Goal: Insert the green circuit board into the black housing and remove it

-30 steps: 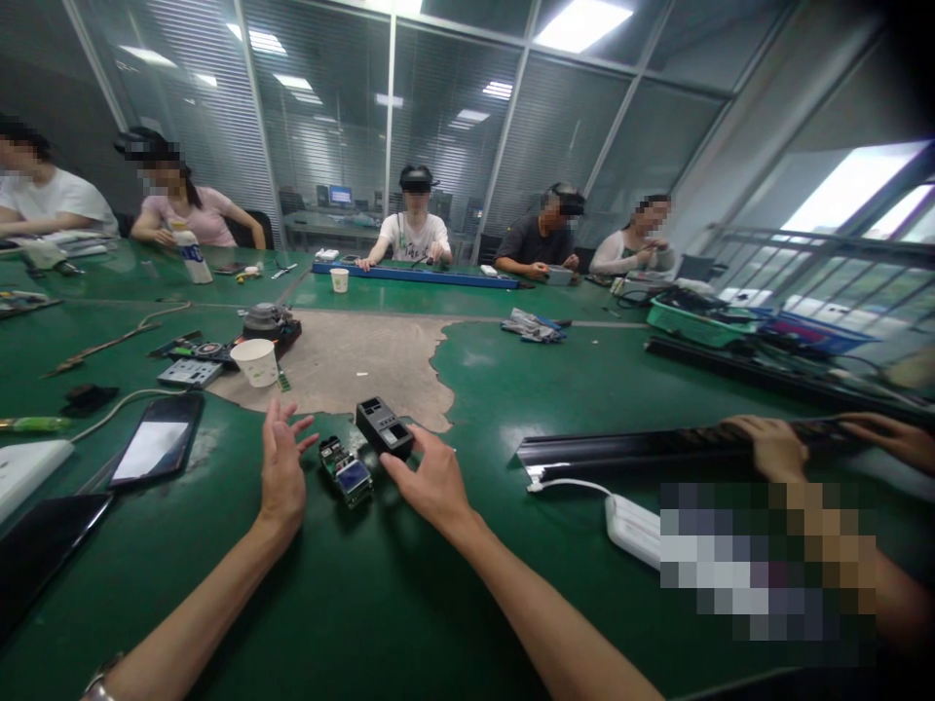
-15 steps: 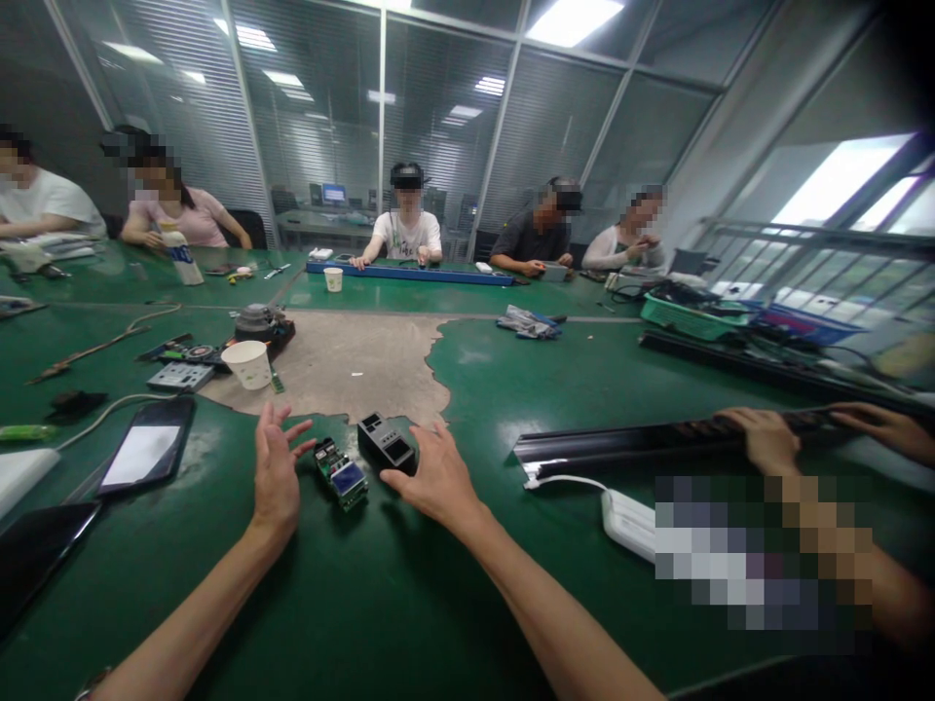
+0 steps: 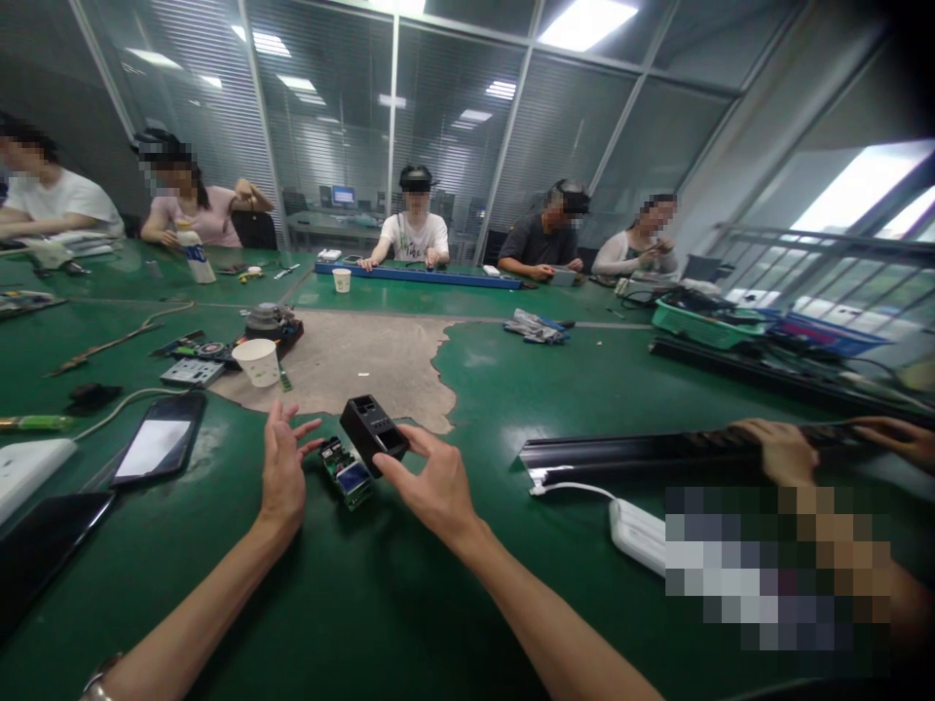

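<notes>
My right hand (image 3: 432,479) grips a small black plastic case (image 3: 371,428) between thumb and fingers. The case is tilted and raised off the table, with rectangular cut-outs in its face. Just below and left of it lies a green circuit board (image 3: 346,477) with a small bluish display. My left hand (image 3: 284,469) is beside the board, its fingers spread and holding nothing. The case partly overlaps the board's right edge in the view.
Left of me are a phone (image 3: 159,438), a paper cup (image 3: 257,362) and loose electronic parts (image 3: 191,373). On the right, a co-worker's hand (image 3: 783,450) rests on a long black bar (image 3: 620,456) near a white adapter (image 3: 637,534). Gloves (image 3: 537,327) lie farther back.
My right hand has closed on the black case and lifted it up and leftward, close to the board. My left hand stays open beside the board.
</notes>
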{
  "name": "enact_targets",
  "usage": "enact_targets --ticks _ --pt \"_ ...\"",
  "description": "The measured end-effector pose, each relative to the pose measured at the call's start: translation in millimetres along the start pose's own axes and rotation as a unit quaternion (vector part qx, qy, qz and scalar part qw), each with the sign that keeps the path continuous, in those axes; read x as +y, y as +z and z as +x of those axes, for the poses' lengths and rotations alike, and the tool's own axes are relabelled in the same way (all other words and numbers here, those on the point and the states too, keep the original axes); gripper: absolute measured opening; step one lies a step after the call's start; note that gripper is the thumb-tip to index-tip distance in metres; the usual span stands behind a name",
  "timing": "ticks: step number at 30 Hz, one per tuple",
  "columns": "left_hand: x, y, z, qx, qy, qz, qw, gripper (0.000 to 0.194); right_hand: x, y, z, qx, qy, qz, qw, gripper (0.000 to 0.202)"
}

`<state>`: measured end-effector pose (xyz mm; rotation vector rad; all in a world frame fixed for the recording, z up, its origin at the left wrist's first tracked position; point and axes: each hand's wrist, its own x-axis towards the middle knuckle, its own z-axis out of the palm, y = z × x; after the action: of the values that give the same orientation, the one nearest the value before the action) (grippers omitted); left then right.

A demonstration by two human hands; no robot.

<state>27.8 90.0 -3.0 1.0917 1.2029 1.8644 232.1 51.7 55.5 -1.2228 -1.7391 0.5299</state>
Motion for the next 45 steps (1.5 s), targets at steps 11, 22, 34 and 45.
enact_targets --ticks 11,22,34,45 --pt "0.2 -0.4 0.4 -0.012 0.0 0.02 1.0 0.059 -5.4 24.1 -14.3 -0.002 -0.05 -0.031 0.998 0.039" --pt "8.8 0.3 -6.5 -0.046 0.076 0.089 0.992 0.056 -9.2 36.6 -12.6 0.011 -0.103 -0.066 0.992 0.041" --pt "14.9 4.2 -7.7 -0.049 -0.004 0.054 0.997 0.067 -0.7 44.2 -22.8 -0.032 -0.063 -0.089 0.994 0.04" --pt "-0.3 1.1 -4.1 -0.063 -0.059 0.056 0.995 0.063 17.2 55.9 -34.2 -0.041 -0.004 -0.114 0.993 0.057"
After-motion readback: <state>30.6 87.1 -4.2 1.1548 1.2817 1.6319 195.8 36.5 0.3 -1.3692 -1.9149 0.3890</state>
